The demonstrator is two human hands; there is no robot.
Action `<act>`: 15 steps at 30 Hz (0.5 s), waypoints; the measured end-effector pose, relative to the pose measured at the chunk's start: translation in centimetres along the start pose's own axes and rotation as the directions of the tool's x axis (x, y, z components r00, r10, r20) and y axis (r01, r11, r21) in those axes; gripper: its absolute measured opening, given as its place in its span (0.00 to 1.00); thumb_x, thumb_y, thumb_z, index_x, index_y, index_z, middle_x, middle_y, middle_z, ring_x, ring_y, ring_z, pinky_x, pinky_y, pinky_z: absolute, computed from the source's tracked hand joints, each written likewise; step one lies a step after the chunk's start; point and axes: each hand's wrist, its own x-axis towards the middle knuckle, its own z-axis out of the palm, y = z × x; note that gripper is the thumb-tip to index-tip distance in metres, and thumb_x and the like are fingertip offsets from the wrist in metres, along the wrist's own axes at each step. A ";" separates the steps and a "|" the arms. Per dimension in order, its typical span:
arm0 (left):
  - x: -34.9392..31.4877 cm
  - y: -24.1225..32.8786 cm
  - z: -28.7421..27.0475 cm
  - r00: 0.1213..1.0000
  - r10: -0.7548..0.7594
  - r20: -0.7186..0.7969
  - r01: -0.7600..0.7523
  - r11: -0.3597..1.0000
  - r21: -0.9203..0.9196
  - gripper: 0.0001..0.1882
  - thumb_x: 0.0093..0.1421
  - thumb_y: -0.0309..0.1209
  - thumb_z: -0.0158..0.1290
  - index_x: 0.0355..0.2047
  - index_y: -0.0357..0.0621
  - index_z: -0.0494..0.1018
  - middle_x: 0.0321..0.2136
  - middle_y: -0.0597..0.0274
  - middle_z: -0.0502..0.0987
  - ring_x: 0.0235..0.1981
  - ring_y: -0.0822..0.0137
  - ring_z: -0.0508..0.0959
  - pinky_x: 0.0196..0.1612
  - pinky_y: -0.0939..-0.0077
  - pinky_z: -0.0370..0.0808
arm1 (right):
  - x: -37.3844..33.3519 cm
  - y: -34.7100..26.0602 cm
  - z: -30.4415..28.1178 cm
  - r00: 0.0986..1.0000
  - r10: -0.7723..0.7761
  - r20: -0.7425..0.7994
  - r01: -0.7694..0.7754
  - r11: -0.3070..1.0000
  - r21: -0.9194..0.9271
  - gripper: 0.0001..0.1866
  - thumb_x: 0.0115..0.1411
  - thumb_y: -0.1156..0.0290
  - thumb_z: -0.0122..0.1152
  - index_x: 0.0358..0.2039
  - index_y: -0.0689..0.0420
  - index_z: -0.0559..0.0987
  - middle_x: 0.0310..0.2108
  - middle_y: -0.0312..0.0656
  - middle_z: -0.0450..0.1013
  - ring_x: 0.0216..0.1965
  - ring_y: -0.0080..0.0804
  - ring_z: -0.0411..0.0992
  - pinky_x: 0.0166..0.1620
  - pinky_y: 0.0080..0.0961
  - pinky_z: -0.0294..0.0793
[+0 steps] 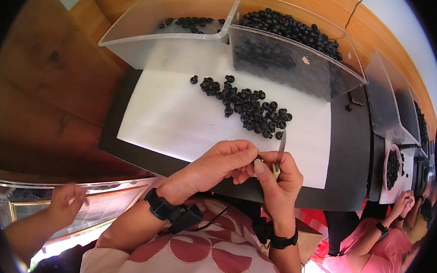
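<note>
Glossy black plastic is seen in the small parts (247, 107), smooth metal in the knife blade (282, 142); translucent plastic is shown by the far bins (168, 52), a matt finish by the black desk (346, 168), grained wood by the left panel (53, 88).

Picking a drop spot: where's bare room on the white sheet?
Free: white sheet left of the black pieces; right of them, to the dark tabletop. Crowded: sheet's middle, under pieces, and front edge, by left hand and right hand.

Black knobs (247, 106), white sheet (170, 119), black bench (348, 158) edges, yellowish knife handle (276, 171), pale garment (193, 249) with dull-red rounded patches.
</note>
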 end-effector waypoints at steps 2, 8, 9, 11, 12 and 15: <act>0.0 -0.3 0.1 0.999 0.013 0.038 -0.013 1.000 0.002 0.16 0.73 0.40 0.49 0.47 0.39 0.73 0.31 0.65 0.77 0.29 0.73 0.75 0.31 0.81 0.69 | 0.0 -0.4 0.0 0.999 0.028 -0.016 -0.027 0.996 0.089 0.07 0.66 0.78 0.62 0.43 0.63 0.78 0.30 0.33 0.77 0.30 0.13 0.69 0.33 0.13 0.68; 0.0 0.4 -0.6 0.997 -0.012 0.077 0.009 0.999 0.038 0.16 0.74 0.38 0.46 0.50 0.37 0.72 0.33 0.64 0.76 0.30 0.73 0.75 0.32 0.80 0.70 | 0.3 -0.4 -1.3 0.981 0.171 0.088 -0.184 0.969 0.162 0.07 0.67 0.74 0.63 0.43 0.62 0.78 0.27 0.30 0.73 0.27 0.11 0.65 0.30 0.12 0.63; 0.2 0.4 -0.5 0.995 -0.015 0.099 0.010 0.999 0.044 0.16 0.74 0.38 0.46 0.50 0.37 0.72 0.33 0.63 0.76 0.30 0.73 0.75 0.32 0.80 0.70 | 0.4 -0.8 -1.0 0.984 0.156 0.088 -0.170 0.968 0.187 0.07 0.67 0.73 0.63 0.42 0.61 0.77 0.27 0.29 0.72 0.26 0.11 0.65 0.29 0.12 0.63; 0.3 0.3 -0.4 0.991 -0.001 0.132 -0.008 0.997 0.074 0.17 0.74 0.39 0.46 0.49 0.37 0.72 0.33 0.64 0.75 0.30 0.73 0.75 0.32 0.81 0.70 | 0.5 -1.5 -0.5 0.988 0.128 0.089 -0.146 0.960 0.239 0.07 0.67 0.71 0.63 0.41 0.61 0.77 0.25 0.28 0.71 0.25 0.11 0.64 0.28 0.11 0.61; 0.4 0.3 -0.3 0.988 0.004 0.153 -0.019 0.995 0.098 0.17 0.74 0.39 0.46 0.49 0.37 0.72 0.33 0.64 0.75 0.30 0.74 0.75 0.32 0.81 0.70 | 0.6 -1.3 -0.8 0.986 0.137 0.093 -0.156 0.960 0.234 0.07 0.68 0.71 0.63 0.41 0.60 0.77 0.25 0.28 0.70 0.25 0.11 0.64 0.27 0.11 0.61; 0.5 0.8 0.2 0.989 0.005 0.149 -0.031 0.985 0.167 0.14 0.74 0.39 0.46 0.45 0.40 0.73 0.30 0.68 0.75 0.29 0.78 0.74 0.31 0.83 0.70 | 0.7 -0.5 -1.6 0.982 0.163 0.097 -0.182 0.957 0.225 0.07 0.68 0.70 0.62 0.40 0.60 0.76 0.23 0.27 0.68 0.24 0.10 0.62 0.26 0.11 0.59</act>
